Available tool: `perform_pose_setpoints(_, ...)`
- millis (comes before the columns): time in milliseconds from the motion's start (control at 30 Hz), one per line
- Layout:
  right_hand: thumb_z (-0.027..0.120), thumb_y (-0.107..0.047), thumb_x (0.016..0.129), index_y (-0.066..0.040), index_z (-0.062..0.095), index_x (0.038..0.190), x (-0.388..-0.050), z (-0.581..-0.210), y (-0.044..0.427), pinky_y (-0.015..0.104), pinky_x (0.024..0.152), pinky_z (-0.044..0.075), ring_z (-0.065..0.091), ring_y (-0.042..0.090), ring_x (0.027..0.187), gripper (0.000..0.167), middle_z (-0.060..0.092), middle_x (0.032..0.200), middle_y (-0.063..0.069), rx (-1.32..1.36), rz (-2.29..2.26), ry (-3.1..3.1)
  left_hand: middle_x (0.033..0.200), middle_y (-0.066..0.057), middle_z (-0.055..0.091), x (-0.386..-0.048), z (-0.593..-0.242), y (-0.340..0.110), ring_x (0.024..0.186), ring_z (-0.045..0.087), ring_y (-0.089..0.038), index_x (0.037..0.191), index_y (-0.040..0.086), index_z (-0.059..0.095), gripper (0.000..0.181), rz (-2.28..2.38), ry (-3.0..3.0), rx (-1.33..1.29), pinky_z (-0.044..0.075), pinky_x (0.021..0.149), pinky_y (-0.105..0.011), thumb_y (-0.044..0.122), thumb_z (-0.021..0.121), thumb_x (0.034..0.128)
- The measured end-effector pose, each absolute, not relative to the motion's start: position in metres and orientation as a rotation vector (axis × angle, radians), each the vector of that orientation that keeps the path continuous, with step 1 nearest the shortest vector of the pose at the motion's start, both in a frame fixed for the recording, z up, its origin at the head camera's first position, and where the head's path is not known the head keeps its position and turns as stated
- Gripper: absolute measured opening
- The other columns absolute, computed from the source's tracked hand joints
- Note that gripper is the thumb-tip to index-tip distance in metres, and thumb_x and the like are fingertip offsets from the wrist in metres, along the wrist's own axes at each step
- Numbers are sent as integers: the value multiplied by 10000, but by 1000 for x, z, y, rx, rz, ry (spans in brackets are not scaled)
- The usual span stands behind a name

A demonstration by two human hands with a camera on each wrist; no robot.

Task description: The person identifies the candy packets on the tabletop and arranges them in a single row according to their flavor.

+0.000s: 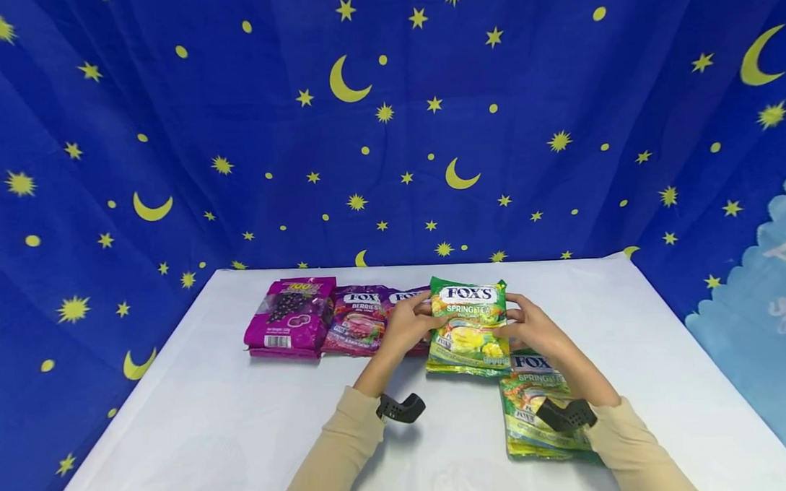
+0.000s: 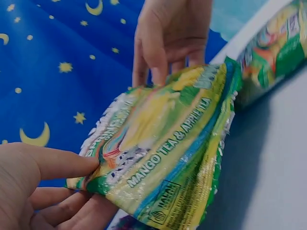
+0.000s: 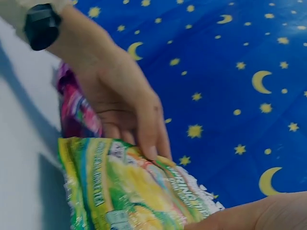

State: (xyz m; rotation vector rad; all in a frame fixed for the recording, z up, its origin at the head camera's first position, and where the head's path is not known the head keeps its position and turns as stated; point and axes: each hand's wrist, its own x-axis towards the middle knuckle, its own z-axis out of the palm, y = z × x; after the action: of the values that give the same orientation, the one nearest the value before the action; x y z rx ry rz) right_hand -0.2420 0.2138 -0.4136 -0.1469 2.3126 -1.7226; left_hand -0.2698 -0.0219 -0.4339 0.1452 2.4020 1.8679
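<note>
Both hands hold a green and yellow Fox's Spring Tea candy bag (image 1: 469, 333) by its two sides, its printed front facing up. The left hand (image 1: 405, 324) pinches the left edge, thumb on the front and fingers behind. On the opposite edge, the right hand (image 1: 532, 331) grips in the same way, as the left wrist view also shows for the bag (image 2: 158, 143). Below the right forearm lies a second Spring Tea bag (image 1: 525, 407), partly covered by the arm. Behind the left hand are purple Fox's Berries bags (image 1: 357, 322), partly hidden.
A purple candy bag with a grape picture (image 1: 290, 318) lies at the left end of the row on the white table (image 1: 198, 426). A blue curtain with stars and moons (image 1: 389, 130) hangs behind the table's back edge. Light blue cloth (image 1: 759, 319) shows at right.
</note>
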Motion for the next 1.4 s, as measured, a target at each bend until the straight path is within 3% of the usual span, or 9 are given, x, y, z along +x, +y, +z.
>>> perform_pose_setpoints(133, 706, -122, 874, 21, 108, 1511, -256, -419, 217, 409, 775, 560, 633, 285, 966, 886, 453, 1332, 320, -104, -1650, 2344, 1079, -143, 669, -285, -439, -14, 687, 667, -199, 1393, 38, 505, 660, 1806, 2480, 173, 577, 618, -333, 97, 788, 800)
perform_pose_setpoints(467, 707, -94, 867, 73, 112, 1488, -283, -427, 226, 382, 658, 558, 643, 234, 785, 876, 490, 1283, 325, -91, -1566, 2353, 904, -107, 667, -307, -444, -1, 585, 666, -196, 1357, -26, 521, 643, 1696, 2600, 235, 564, 550, -280, 67, 801, 785)
perform_pose_setpoints(800, 708, -100, 864, 90, 92, 1491, -303, -433, 240, 389, 786, 558, 634, 298, 967, 899, 358, 1401, 366, -27, -1458, 2363, 726, -38, 564, -320, -441, 17, 522, 617, -145, 1379, -31, 490, 645, 1520, 2660, 188, 527, 516, -229, 101, 781, 818)
perform_pose_setpoints(1033, 712, -140, 865, 71, 58, 1506, -307, -436, 247, 428, 876, 523, 531, 400, 1156, 940, 272, 1449, 366, 36, -1399, 2356, 760, -47, 645, -322, -442, 26, 526, 528, -86, 1326, -56, 538, 614, 1364, 2790, 215, 465, 509, -200, 130, 797, 801)
perform_pose_setpoints(1200, 721, -147, 858, 65, 57, 1511, -310, -439, 247, 401, 839, 539, 567, 353, 1080, 955, 326, 1400, 337, 61, -1370, 2356, 726, -64, 641, -322, -445, 29, 502, 519, -87, 1290, -58, 571, 569, 1325, 2799, 174, 454, 495, -208, 149, 795, 809)
perform_pose_setpoints(1400, 713, -134, 858, 91, 94, 1499, -314, -441, 248, 396, 819, 548, 577, 283, 1006, 918, 466, 1220, 259, 13, -1327, 2371, 854, -95, 688, -320, -445, 30, 603, 520, -112, 1119, -40, 676, 412, 1268, 2855, 138, 450, 530, -216, 168, 811, 791)
